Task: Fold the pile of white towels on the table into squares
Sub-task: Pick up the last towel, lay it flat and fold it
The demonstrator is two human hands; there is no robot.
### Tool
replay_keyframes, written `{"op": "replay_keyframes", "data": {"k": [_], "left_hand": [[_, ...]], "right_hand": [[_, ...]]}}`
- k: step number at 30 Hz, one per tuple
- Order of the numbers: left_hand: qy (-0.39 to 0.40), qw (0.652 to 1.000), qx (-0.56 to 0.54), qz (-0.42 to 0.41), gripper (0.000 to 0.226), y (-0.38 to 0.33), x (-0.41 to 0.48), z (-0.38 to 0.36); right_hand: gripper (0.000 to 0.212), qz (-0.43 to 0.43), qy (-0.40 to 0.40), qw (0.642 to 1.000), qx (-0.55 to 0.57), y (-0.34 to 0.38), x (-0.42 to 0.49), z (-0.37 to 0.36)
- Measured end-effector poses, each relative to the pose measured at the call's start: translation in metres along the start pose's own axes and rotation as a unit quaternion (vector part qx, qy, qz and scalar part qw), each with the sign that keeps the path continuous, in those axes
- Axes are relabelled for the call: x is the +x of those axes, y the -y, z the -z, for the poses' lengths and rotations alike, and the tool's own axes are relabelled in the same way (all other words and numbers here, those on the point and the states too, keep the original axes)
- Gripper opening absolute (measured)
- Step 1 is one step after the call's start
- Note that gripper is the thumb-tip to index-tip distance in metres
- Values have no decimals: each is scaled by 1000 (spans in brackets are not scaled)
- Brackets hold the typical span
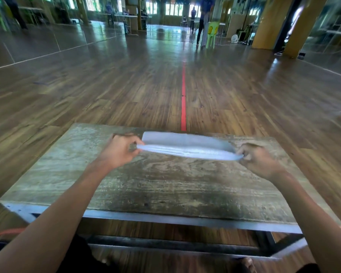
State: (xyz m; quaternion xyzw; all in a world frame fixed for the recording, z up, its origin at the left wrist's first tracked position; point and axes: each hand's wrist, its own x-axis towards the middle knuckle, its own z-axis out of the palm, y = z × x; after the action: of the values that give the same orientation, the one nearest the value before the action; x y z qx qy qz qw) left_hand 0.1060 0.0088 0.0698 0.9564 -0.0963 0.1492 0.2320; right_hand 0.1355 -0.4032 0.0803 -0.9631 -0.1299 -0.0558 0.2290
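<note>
I'm holding a towel (187, 149) stretched near the far edge of the surface (165, 184), fingers of my left hand (118, 149) pinching one end, fingers of my right hand (258, 160) pinching the other.

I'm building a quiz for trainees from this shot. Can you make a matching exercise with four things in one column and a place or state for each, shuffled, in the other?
Things
1. left hand
2. right hand
3. towel
4. red line

Places or states
A. runs along the floor beyond the table
B. pinches the towel's right end
C. white, held at both ends
D. pinches the towel's left end

Pairs: 1-D, 2-B, 3-C, 4-A
</note>
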Motion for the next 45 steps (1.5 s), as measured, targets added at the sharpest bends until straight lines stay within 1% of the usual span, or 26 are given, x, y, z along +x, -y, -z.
{"op": "replay_keyframes", "data": {"k": [2,4,5,7,10,12,15,17,19,21,22,24,26,27,30,32,35,38,41,45], "left_hand": [[130,991,3,17,18,6,-8,-8],[216,976,18,9,14,7,-19,-17],[245,969,28,0,13,5,-24,-22],[271,961,47,-18,14,3,-36,-32],[286,954,84,-26,17,1,-52,-40],[282,950,124,-44,19,1,-62,-42],[265,945,181,-70,22,3,-78,-44],[260,941,204,-76,27,1,-88,-44],[243,945,211,-66,35,-4,-96,-44],[206,952,219,-58,41,-10,-104,-46],[176,958,220,-56,46,-14,-107,-49],[117,972,199,-52,55,-25,-114,-59],[68,983,162,-52,53,-43,-117,-74],[58,987,140,-49,48,-54,-116,-81],[76,991,103,-45,33,-76,-109,-98],[87,989,110,-45,31,-79,-101,-104],[116,985,126,-38,28,-74,-95,-109],[121,981,141,-58,28,-72,-91,-111],[119,981,138,-73,27,-70,-91,-113],[116,985,101,-85,27,-63,-98,-113]], "right_hand": [[39,5,116,993,-18,-13,-10,-18],[36,-6,186,982,-27,-19,-21,-31],[34,-7,206,978,-36,-21,-26,-36],[34,3,219,975,-49,-24,-34,-43],[40,28,213,974,-71,-25,-50,-48],[39,47,196,977,-76,-28,-60,-54],[19,64,183,976,-100,-32,-74,-64],[19,69,168,978,-103,-35,-82,-69],[21,65,161,979,-103,-35,-87,-68],[17,55,166,975,-137,-32,-91,-67],[13,51,153,974,-158,-27,-91,-66],[5,44,91,981,-164,-13,-90,-69],[6,45,36,988,-141,7,-88,-80],[11,54,26,989,-137,19,-87,-87],[33,105,44,984,-139,47,-84,-108],[41,113,72,977,-164,52,-81,-116],[33,93,97,975,-179,50,-77,-120],[27,100,94,973,-186,50,-75,-120],[22,116,57,976,-176,47,-77,-122],[23,127,14,979,-158,38,-83,-128]]}}
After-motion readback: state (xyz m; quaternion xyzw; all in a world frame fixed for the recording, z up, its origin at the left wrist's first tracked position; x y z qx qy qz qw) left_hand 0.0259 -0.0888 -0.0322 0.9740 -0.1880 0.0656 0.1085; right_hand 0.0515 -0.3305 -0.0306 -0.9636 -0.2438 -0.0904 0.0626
